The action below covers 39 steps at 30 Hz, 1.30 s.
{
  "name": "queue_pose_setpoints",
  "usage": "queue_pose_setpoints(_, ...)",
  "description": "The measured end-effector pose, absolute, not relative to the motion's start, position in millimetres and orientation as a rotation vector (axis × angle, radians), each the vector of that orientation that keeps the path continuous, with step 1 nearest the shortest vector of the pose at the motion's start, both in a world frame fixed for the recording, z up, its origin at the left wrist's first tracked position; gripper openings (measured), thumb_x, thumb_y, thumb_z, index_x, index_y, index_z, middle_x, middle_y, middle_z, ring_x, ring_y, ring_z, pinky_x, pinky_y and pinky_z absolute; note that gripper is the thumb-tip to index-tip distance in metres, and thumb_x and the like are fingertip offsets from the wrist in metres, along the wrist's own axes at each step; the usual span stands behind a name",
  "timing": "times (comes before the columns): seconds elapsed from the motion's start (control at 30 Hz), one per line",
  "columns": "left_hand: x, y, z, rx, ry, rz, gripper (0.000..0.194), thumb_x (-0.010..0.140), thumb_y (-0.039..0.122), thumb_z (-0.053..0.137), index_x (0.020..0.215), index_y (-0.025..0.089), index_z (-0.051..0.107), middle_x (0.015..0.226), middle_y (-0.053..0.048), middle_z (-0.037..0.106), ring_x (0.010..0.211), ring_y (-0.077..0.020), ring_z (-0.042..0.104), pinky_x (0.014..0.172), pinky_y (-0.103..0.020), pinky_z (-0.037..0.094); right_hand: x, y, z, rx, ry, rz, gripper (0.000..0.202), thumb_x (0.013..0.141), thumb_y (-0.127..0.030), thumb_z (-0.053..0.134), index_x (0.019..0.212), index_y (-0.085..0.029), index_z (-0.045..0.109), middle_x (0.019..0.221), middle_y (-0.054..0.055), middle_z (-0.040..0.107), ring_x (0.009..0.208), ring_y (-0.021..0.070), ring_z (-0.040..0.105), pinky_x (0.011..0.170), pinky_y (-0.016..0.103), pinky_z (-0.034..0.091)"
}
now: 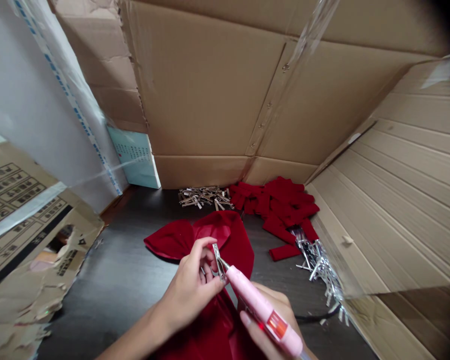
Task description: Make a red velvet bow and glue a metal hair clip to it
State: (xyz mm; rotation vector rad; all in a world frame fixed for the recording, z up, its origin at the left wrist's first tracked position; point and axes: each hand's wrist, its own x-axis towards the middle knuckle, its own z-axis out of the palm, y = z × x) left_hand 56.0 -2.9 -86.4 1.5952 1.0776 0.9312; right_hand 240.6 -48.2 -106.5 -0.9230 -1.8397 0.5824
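Pink on the tool (249, 295), with an orange-red label (276, 325). Dark red on the folded cloth (243, 245) and cloth strips (285, 197). Silver on the clip (216, 252). Brown on the cardboard wall (206, 85). Blue dashes down the tape (68, 92).

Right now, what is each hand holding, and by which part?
The left hand pinches a metal clip near its ends; the right hand grips a pink pen-shaped tool around its barrel.

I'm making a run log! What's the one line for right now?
left hand: holds metal clip | right hand: holds pink glue gun, pointed at clip | table: red velvet fabric, clip pile, red strips
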Motion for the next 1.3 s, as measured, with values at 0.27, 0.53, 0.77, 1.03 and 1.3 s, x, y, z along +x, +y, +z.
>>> queue_pose_setpoints(0.27,55.8,-3.1,-86.9,1.587,1.083,0.949,0.052,0.077,0.017,0.063,0.123,0.025,0.041,0.088,0.002,0.053,0.066,-0.0097,0.052,0.06,-0.023,0.044,239.2,-48.7,-106.9,-0.92,-1.854,0.545,0.013,0.088,-0.025,0.048,0.088,-0.017,0.059,0.064,0.002,0.049,0.054,0.0147,0.05,0.052,0.025,0.046)
queue_pose_setpoints(0.53,55.3,-0.8,-84.0,1.578,1.076,0.954,0.051,0.078,0.018,0.064,0.123,0.025,0.042,0.088,0.003,0.052,0.065,-0.0091,0.051,0.06,-0.022,0.044,240.6,-48.2,-106.7,-0.88,-1.859,0.586,0.013,0.086,-0.02,0.05,0.073,-0.018,0.048,0.064,0.001,0.048,0.055,0.0129,0.048,0.05,0.024,0.04)
queue_pose_setpoints(0.77,55.0,-1.4,-85.2,1.568,1.068,0.964,0.051,0.079,0.018,0.064,0.123,0.026,0.041,0.089,0.003,0.051,0.066,-0.009,0.051,0.06,-0.023,0.043,241.0,-48.6,-107.8,-0.882,-1.849,0.62,0.018,0.087,-0.022,0.049,0.07,-0.018,0.047,0.064,0.001,0.048,0.055,0.0127,0.048,0.05,0.024,0.04)
queue_pose_setpoints(1.03,54.5,-0.6,-84.8,1.577,1.074,0.963,0.05,0.078,0.018,0.064,0.123,0.026,0.041,0.089,0.003,0.051,0.067,-0.0092,0.052,0.059,-0.023,0.043,240.4,-48.6,-108.2,-0.898,-1.834,0.632,0.017,0.087,-0.025,0.049,0.071,-0.018,0.048,0.065,0.001,0.048,0.056,0.0129,0.048,0.052,0.025,0.04)
queue_pose_setpoints(1.3,53.7,-1.2,-83.2,1.57,1.071,0.967,0.049,0.079,0.019,0.064,0.122,0.026,0.041,0.088,0.003,0.052,0.066,-0.0094,0.052,0.059,-0.023,0.043,242.0,-49.2,-109.2,-0.905,-1.857,0.649,0.018,0.088,-0.025,0.048,0.071,-0.018,0.047,0.064,0.002,0.048,0.055,0.0129,0.047,0.05,0.025,0.038)
